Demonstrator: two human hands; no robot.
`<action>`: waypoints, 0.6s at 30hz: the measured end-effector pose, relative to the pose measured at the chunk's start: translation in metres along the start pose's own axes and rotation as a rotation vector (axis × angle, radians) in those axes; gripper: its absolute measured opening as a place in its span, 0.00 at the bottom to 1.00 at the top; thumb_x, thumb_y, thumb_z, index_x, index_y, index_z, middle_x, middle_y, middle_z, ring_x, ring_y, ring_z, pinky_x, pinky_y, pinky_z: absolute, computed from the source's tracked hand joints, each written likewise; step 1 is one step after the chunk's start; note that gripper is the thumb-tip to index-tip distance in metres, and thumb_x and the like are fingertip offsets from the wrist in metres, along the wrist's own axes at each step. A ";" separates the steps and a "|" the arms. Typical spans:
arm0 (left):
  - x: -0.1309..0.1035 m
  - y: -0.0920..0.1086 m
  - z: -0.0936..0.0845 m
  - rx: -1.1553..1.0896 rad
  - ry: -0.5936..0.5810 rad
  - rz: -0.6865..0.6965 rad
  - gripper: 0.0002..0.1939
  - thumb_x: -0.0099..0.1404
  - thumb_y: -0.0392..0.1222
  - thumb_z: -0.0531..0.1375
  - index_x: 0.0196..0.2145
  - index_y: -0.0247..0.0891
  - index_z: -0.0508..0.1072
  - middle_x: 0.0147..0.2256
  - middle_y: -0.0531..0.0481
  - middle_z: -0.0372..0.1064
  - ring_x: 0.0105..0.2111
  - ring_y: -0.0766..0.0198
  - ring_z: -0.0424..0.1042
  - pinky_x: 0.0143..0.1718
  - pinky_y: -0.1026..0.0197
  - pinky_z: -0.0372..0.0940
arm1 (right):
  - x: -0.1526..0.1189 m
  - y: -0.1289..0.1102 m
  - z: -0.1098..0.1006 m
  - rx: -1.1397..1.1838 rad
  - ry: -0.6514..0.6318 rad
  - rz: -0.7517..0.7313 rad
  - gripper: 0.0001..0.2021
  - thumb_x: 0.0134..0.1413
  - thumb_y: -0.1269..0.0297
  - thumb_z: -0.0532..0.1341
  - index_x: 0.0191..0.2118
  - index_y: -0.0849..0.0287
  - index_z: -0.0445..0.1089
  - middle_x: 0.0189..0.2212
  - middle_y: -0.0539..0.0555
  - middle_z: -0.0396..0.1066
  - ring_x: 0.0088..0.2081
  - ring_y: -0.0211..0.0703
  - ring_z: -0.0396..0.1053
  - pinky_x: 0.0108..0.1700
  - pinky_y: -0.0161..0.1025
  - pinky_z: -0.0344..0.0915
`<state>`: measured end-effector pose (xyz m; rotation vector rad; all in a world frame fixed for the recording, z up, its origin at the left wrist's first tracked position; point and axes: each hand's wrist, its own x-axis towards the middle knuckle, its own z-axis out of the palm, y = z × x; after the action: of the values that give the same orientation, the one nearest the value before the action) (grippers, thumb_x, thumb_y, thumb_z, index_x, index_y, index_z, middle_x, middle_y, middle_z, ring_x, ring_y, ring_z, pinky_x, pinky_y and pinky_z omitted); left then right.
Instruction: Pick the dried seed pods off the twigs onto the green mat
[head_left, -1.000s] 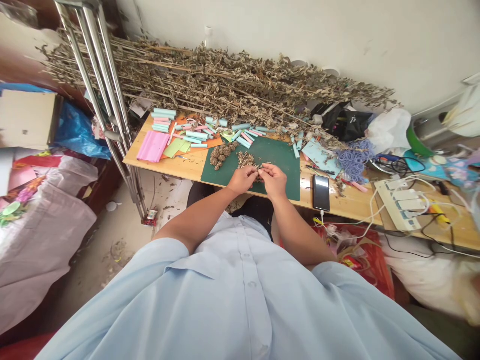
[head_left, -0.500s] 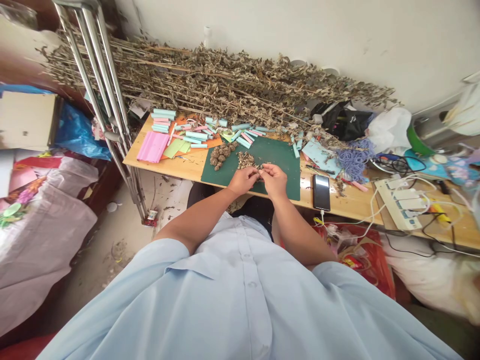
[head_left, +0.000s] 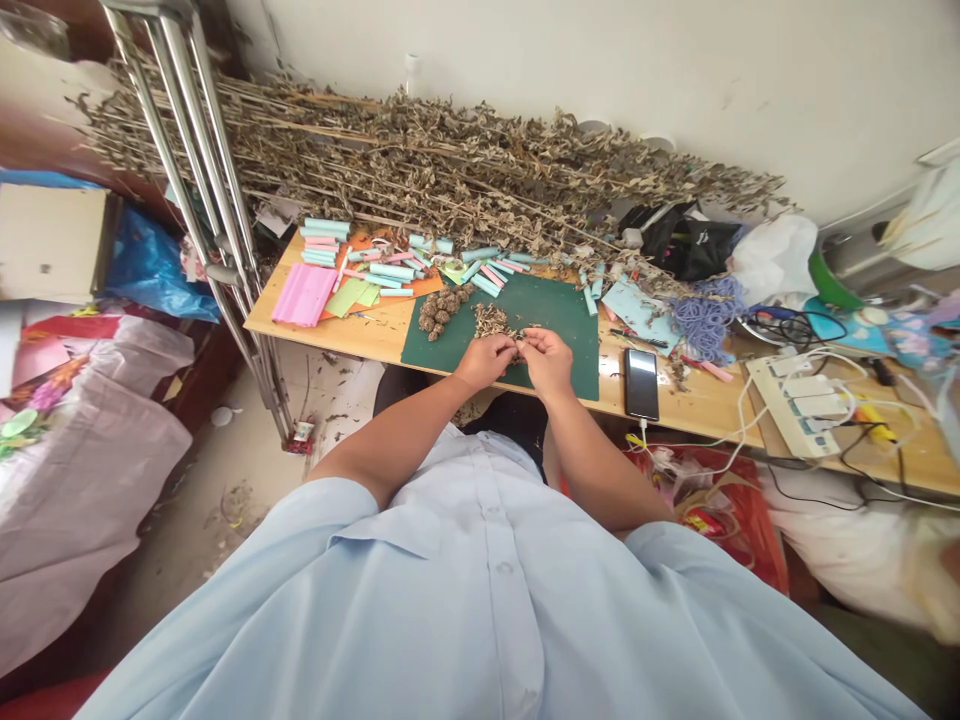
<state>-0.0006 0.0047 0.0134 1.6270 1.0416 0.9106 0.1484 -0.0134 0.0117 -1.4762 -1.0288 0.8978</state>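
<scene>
My left hand (head_left: 486, 362) and my right hand (head_left: 547, 358) meet fingertip to fingertip over the front of a green cutting mat (head_left: 561, 318). Both are closed in a pinch; whatever sits between the fingers is too small and covered to make out, though it may be a bit of dried plant. Just beyond them lies a loose heap of brown dried plant scraps (head_left: 490, 320), partly hidden by my fingers. To its left, on the same mat, rests a cluster of round brownish balls (head_left: 442, 312).
Long dried stalks (head_left: 420, 150) cover the table's back. Rolled paper tubes (head_left: 394, 271) and pink paper (head_left: 303, 294) lie left. A phone (head_left: 641, 384) on a cable, purple yarn (head_left: 705, 318) and a power strip (head_left: 795, 405) lie right. Metal crutches (head_left: 196, 120) stand at the left end.
The view has shifted very slightly. My hands stay together over the mat in nearly the same pinch, and the things on the table have not moved.
</scene>
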 end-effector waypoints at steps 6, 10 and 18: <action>0.000 0.000 0.000 -0.009 0.012 -0.031 0.09 0.67 0.42 0.59 0.31 0.38 0.75 0.23 0.55 0.71 0.21 0.69 0.70 0.28 0.65 0.64 | 0.005 -0.007 -0.004 0.018 0.082 0.004 0.19 0.45 0.53 0.69 0.42 0.57 0.72 0.31 0.51 0.76 0.31 0.41 0.72 0.35 0.41 0.73; 0.001 -0.002 -0.001 -0.046 0.046 -0.089 0.09 0.68 0.43 0.58 0.31 0.38 0.73 0.25 0.55 0.72 0.20 0.69 0.70 0.27 0.65 0.64 | -0.002 -0.017 -0.017 0.025 0.072 -0.020 0.17 0.48 0.54 0.68 0.42 0.56 0.73 0.31 0.50 0.76 0.29 0.40 0.72 0.34 0.41 0.72; 0.000 -0.002 -0.002 -0.073 0.058 -0.084 0.10 0.68 0.42 0.57 0.30 0.38 0.70 0.23 0.57 0.69 0.20 0.71 0.69 0.28 0.67 0.63 | -0.063 -0.025 -0.033 -0.088 -0.128 -0.096 0.15 0.51 0.54 0.69 0.43 0.54 0.75 0.29 0.49 0.75 0.28 0.41 0.71 0.35 0.42 0.71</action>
<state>-0.0031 0.0057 0.0123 1.4933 1.0962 0.9332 0.1541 -0.0820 0.0418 -1.4436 -1.2366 0.8974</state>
